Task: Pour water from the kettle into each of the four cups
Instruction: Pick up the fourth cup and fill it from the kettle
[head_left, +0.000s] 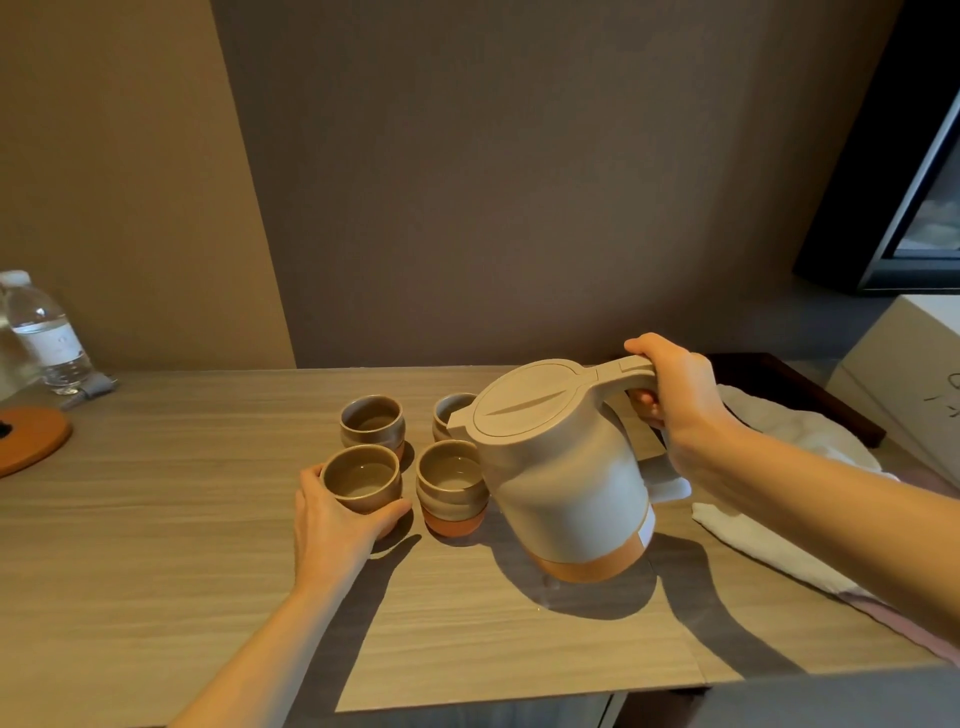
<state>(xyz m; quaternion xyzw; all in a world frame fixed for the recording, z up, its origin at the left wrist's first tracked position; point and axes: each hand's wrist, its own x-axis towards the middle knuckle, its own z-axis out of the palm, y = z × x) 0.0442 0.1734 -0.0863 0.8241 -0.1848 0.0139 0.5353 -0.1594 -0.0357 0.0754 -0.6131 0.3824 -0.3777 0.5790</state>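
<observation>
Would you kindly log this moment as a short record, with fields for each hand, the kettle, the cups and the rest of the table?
left hand: grips the front left cup on the table
right hand: holds the kettle by its handle
kettle: tilted toward the cups, lid shut, spout by the back right cup; no stream visible
other cups: back left cup and front right cup stand free
rest: bottle and orange mat at far left, white cloth at right
</observation>
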